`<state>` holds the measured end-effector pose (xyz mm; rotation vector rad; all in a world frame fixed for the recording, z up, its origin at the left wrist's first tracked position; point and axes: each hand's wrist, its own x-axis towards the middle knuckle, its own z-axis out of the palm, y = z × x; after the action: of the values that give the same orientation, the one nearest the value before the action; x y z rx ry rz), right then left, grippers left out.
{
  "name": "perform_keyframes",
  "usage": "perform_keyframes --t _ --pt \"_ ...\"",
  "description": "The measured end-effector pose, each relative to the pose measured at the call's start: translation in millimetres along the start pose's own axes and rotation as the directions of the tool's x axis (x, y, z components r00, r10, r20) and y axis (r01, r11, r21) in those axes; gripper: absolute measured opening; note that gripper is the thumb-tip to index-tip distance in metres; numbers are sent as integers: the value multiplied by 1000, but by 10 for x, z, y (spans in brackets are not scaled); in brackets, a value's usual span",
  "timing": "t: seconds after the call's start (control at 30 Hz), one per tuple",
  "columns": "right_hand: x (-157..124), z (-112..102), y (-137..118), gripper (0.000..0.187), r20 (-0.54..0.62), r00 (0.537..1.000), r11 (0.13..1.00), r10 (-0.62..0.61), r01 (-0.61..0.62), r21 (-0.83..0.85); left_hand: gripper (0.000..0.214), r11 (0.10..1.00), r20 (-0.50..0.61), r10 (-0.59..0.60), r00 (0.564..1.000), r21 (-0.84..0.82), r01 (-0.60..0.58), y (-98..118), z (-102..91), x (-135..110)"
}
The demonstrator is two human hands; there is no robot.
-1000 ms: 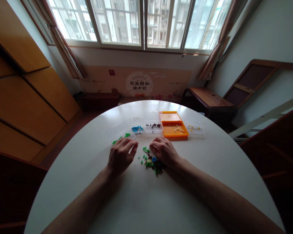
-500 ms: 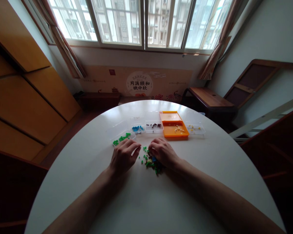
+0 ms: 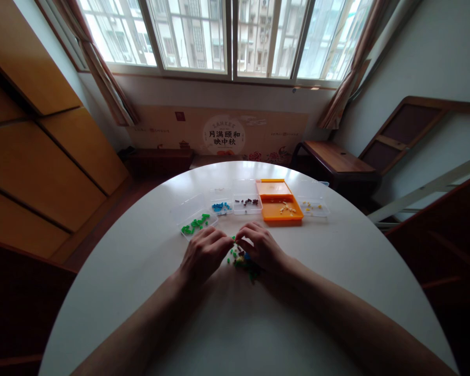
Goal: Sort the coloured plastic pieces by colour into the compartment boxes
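Observation:
My left hand (image 3: 206, 251) and my right hand (image 3: 262, 246) meet fingertip to fingertip above the white table (image 3: 235, 329). Both are closed in a pinch. Whatever lies between the fingertips is too small to name, though a bit of green shows there. Just under them is a mixed pile of small building bricks (image 3: 243, 261), mostly green, with some brown, blue and yellow; my right hand covers part of it. Beyond my left hand stands a clear box of green bricks (image 3: 196, 223), its near edge partly hidden by that hand.
Along the far side stand a clear box of blue bricks (image 3: 221, 207), another with dark brown pieces (image 3: 247, 202), an orange box (image 3: 282, 221) with its lid open and cream pieces inside, and a clear box with yellow pieces (image 3: 313, 207). The table's rim curves behind them.
My left hand has moved right, away from the box of green bricks, and its fingertips now meet those of my right hand. My right hand has hardly moved.

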<state>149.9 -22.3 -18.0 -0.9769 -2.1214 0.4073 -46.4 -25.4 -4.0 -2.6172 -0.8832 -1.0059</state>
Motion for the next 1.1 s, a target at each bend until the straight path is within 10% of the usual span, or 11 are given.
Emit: perform_keyframes --t 0.27,0.53,0.87,1.1 --pt "-24 -82 115 20 -125 972 979 197 -202 -21 13 976 -97 -189 977 87 197 -124 -49 -14" --pt "-53 -66 164 18 34 987 984 156 -152 -97 16 871 -258 -423 869 149 468 -289 -74 -57" --pt "-4 -79 74 11 86 982 973 170 -153 -172 8 971 -163 -215 963 69 228 -141 -37 -29" --pt "58 -75 -48 7 37 982 970 184 -187 156 4 999 -83 9 996 41 -6 5 -71 32"
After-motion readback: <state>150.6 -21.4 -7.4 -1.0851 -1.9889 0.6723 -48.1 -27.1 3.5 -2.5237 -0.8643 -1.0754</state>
